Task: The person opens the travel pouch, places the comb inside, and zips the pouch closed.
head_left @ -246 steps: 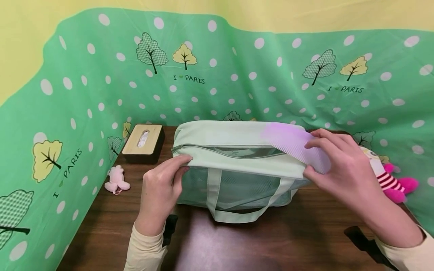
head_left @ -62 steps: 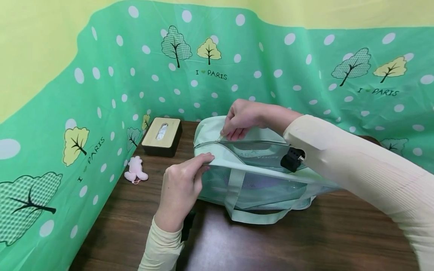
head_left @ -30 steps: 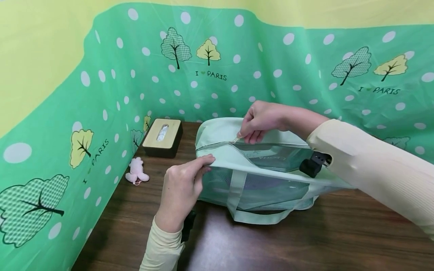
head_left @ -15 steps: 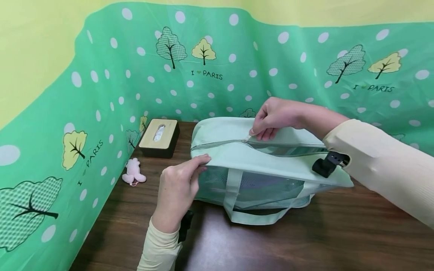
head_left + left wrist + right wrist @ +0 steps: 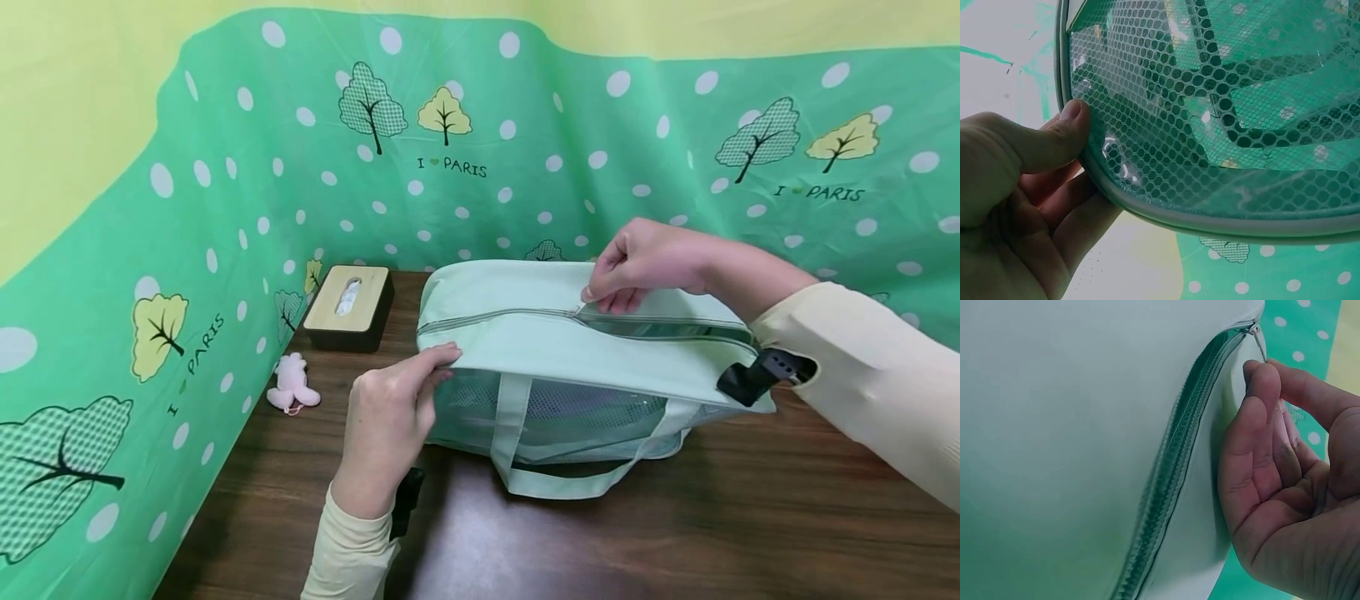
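A pale mint bag point(image 5: 517, 333) with see-through mesh sides stands on the table, its strap handle point(image 5: 513, 425) hanging down the front. My left hand point(image 5: 390, 425) pinches the bag's near left top edge; in the left wrist view the thumb lies on the piped rim point(image 5: 1147, 215) with fingers behind it. With thumb and forefinger, my right hand point(image 5: 645, 267) pinches the zipper pull point(image 5: 1260, 345) on the bag's top. Left of the pull the zipper is closed; to its right a narrow gap point(image 5: 667, 329) shows the inside. A purplish thing shows dimly through the mesh.
A black tissue box point(image 5: 348, 308) with a wooden lid stands to the left of the bag on the dark wooden table point(image 5: 480, 550). In front of that box lies a small pink plush toy point(image 5: 292, 383). A green dotted cloth point(image 5: 480, 200) hangs behind and at the left.
Earlier, my right hand held a purple ridged sheet at the bag's opening. Since then it has taken the zipper pull and drawn it rightward from the left end, narrowing the gap. My left hand keeps its hold.
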A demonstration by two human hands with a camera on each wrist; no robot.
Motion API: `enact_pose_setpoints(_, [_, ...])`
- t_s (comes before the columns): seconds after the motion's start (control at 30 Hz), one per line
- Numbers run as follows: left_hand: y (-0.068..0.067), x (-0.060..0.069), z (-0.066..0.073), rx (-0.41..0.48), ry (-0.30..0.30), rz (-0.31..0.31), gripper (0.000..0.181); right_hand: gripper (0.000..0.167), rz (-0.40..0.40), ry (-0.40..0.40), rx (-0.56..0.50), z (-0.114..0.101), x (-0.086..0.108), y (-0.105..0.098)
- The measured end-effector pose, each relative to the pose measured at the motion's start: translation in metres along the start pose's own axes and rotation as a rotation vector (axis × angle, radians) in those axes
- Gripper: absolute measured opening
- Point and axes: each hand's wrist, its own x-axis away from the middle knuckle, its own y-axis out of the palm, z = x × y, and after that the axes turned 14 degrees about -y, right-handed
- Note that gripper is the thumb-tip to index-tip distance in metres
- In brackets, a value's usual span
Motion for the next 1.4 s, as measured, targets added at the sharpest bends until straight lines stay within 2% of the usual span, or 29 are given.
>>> enact_pose_setpoints(0.23, [0.001,-0.001,0.0,0.001,0.0,-0.008,0.023,0.015,0.012,0.009,0.016,0.008,0.009,-0.004])
enact_pose_setpoints(0.63, [0.0,0.0,-0.002,0.002,0.0,0.003,0.024,0.015,0.031,0.07,0.028,0.021,0.026,-0.011])
enact_pose_setpoints(1.0, [0.0,0.0,-0.002,-0.002,0.004,0.01,0.025,0.016,0.066,0.076,0.012,0.037,0.044,-0.016])
enact_pose_setpoints(1.27, [-0.001,0.0,-0.002,-0.007,-0.006,0.004,0.025,0.018,0.094,0.054,0.041,0.042,0.051,-0.02])
enact_pose_setpoints(1.4, [-0.001,0.0,-0.002,-0.007,-0.009,-0.003,0.025,0.02,0.114,0.038,0.046,0.048,0.061,-0.022])
